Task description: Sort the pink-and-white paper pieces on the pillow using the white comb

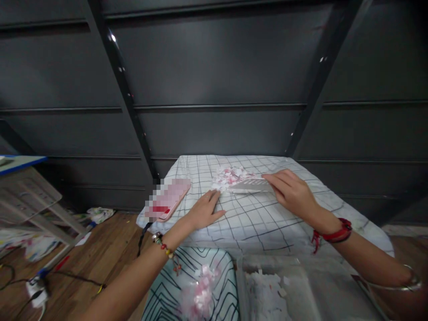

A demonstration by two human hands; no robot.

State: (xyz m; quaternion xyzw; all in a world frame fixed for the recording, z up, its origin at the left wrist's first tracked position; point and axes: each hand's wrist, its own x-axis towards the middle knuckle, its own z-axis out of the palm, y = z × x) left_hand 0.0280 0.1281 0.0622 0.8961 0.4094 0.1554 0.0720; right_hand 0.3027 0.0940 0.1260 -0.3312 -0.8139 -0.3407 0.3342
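A pile of white and pink paper scraps point(224, 177) lies on the grid-patterned white cloth point(254, 214). My left hand point(203, 209) rests palm down on the cloth at the pile's near left edge, thumb spread away and nothing held. Pinched between the thumb and fingers of my right hand point(290, 189) is a flat white card point(252, 184) with slanted grey marks or slots; I cannot tell which. Its far end reaches into the scraps and hides part of them.
A pink phone point(170, 200), its screen blurred, lies left with a cable. Below are a patterned tray point(157, 285) with pink and clear plastic packets point(202, 290), and a clear plastic box point(301, 285) holding white scraps. A power strip point(37, 290) lies on the wooden floor.
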